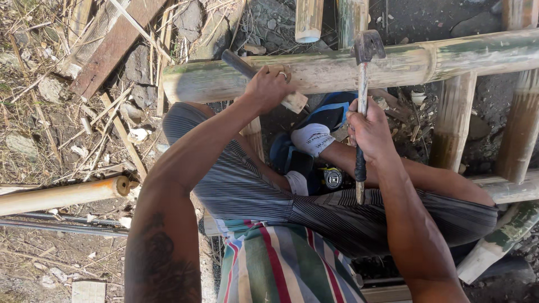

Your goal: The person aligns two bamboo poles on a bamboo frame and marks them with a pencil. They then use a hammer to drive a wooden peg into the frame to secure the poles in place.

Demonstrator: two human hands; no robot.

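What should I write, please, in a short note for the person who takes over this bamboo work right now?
Left hand: closed around a chisel, held slanted against the horizontal bamboo pole.
Right hand: grips the hammer by its handle; the head is close by the pole, to the right of the chisel.
The pole lies across upright bamboo posts. A tape measure lies on the ground between the legs.
Done: I cannot see any finished cut; the left hand covers that spot.
Left: apparently the chiselling at that point; check under the hand first.
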